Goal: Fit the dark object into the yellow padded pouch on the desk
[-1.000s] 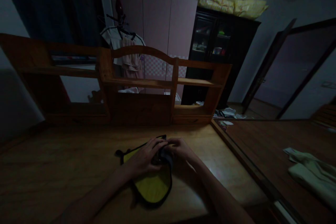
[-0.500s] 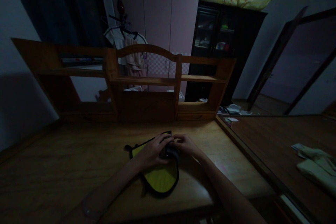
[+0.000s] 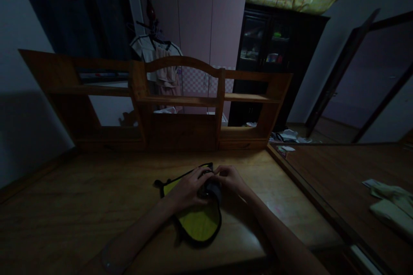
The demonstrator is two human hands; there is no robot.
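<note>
A yellow cloth piece with black edging (image 3: pixel 200 225) lies on the wooden desk, a short black tab at its left corner. On top of it sits a dark, partly shiny object (image 3: pixel 211 189), too dim to name. My left hand (image 3: pixel 190 187) wraps round the left side of this dark object, fingers curled over its top. From the right, my right hand (image 3: pixel 229 180) pinches at the object's upper edge, thumb and fingers close together. Exactly what the right fingertips grip is hidden.
The wooden desk (image 3: pixel 97 189) carries a low shelf unit (image 3: pixel 180 99) along its far edge. To the right, a brown surface (image 3: pixel 335 167) holds a folded pale cloth (image 3: pixel 392 206). Behind stand a pink wardrobe (image 3: pixel 195 25) and a black cabinet (image 3: pixel 284 64).
The hands stay at the dark object with nearly the same grip. The whole view has shifted slightly; the right fingers have moved only a little.
</note>
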